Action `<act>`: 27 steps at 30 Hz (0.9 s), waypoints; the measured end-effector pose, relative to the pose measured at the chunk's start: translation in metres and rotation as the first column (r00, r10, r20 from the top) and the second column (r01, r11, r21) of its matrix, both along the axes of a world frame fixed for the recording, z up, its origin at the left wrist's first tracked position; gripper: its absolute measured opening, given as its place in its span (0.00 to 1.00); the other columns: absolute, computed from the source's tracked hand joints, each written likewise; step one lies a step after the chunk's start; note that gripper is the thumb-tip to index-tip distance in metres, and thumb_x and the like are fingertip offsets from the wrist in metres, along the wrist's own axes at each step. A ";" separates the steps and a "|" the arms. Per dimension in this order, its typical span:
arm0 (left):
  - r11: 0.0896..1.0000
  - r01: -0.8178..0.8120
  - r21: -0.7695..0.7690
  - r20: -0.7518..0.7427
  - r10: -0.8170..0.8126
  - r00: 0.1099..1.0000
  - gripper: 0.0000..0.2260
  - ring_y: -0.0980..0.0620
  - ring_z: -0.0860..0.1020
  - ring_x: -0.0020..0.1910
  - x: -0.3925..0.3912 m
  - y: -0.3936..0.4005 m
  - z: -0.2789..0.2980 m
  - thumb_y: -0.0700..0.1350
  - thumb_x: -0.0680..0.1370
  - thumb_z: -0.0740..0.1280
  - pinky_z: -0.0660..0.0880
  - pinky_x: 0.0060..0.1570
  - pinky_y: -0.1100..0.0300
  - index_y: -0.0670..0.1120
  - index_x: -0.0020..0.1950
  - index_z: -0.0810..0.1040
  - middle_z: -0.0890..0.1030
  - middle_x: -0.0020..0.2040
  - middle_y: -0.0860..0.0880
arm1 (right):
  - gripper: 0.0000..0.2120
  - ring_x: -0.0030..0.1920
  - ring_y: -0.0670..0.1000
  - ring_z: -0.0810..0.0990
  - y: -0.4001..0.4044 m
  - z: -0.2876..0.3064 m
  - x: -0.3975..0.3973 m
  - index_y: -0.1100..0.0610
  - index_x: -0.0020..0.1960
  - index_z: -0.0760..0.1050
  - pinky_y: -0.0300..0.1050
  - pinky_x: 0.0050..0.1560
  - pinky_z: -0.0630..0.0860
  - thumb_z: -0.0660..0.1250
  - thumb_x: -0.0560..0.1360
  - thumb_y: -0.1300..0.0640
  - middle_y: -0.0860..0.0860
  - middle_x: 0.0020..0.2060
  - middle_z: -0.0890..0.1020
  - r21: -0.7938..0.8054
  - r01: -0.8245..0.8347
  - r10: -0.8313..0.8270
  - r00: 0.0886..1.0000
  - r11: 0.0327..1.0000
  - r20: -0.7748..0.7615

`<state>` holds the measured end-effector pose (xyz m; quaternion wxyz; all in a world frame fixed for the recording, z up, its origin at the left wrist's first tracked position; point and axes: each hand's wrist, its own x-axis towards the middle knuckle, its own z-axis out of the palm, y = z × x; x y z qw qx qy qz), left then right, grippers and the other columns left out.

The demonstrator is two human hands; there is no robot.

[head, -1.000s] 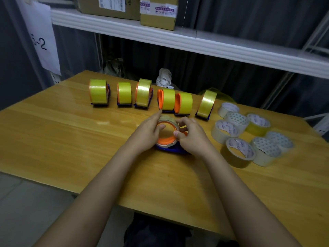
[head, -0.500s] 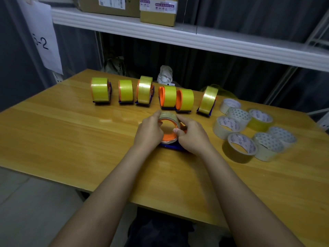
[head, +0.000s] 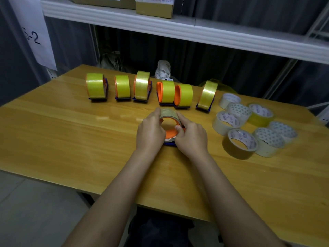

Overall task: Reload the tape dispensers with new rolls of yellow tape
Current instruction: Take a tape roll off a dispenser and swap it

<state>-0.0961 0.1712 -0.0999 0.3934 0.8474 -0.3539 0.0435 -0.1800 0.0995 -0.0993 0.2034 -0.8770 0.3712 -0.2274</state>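
A tape dispenser (head: 170,134) with an orange core and blue base lies at the table's middle, and a yellow tape roll (head: 169,113) sits around its core. My left hand (head: 150,131) grips the roll's left side. My right hand (head: 191,134) grips the right side, thumb on the orange rim. Much of the dispenser is hidden by both hands. Behind them stands a row of several loaded dispensers (head: 166,92) with yellow tape. Several loose tape rolls (head: 239,143) lie to the right.
The wooden table (head: 71,136) has its front edge near my body. A white shelf (head: 178,27) with cardboard boxes (head: 154,6) hangs over the far edge. A crumpled white bag (head: 162,69) lies behind the row. A paper sign (head: 33,34) hangs at left.
Both hands have closed further around the roll on the dispenser and the roll sits more upright on the orange core. The view has shifted slightly.
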 end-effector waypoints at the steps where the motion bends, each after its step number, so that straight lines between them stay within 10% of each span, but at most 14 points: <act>1: 1.000 0.004 0.001 0.005 -0.004 1.000 0.21 0.43 0.78 0.56 -0.001 -0.001 0.001 0.35 0.79 0.60 0.72 0.46 0.58 0.43 0.72 0.67 0.79 0.59 0.41 | 0.24 0.54 0.55 0.80 0.000 -0.001 -0.001 0.49 0.75 0.63 0.47 0.50 0.75 0.61 0.80 0.56 0.52 0.55 0.83 0.001 0.010 -0.010 1.000 1.000 0.013; 14: 0.997 0.076 0.002 0.026 -0.076 0.997 0.22 0.42 0.77 0.58 -0.003 -0.020 -0.006 0.37 0.80 0.58 0.73 0.49 0.54 0.42 0.75 0.62 0.76 0.64 0.42 | 0.21 0.50 0.56 0.80 -0.011 -0.005 0.001 0.48 0.72 0.68 0.43 0.39 0.65 0.60 0.80 0.59 0.53 0.50 0.84 -0.148 0.141 -0.125 0.986 0.979 0.110; 22: 0.993 0.076 -0.095 -0.082 -0.084 0.993 0.18 0.47 0.77 0.58 0.021 -0.024 -0.007 0.36 0.80 0.59 0.65 0.44 0.70 0.44 0.70 0.70 0.79 0.60 0.44 | 0.23 0.62 0.50 0.75 -0.027 -0.003 -0.003 0.52 0.70 0.68 0.45 0.56 0.73 0.66 0.77 0.48 0.49 0.62 0.77 0.011 -0.057 0.055 0.991 0.998 0.124; 27: 0.993 0.015 -0.117 -0.138 -0.031 0.990 0.18 0.47 0.76 0.59 0.016 -0.037 0.005 0.35 0.80 0.59 0.64 0.42 0.69 0.43 0.70 0.68 0.77 0.62 0.44 | 0.20 0.60 0.55 0.69 -0.019 0.004 0.002 0.58 0.66 0.68 0.45 0.55 0.69 0.65 0.78 0.50 0.54 0.59 0.73 -0.264 0.105 -0.093 0.994 0.959 0.058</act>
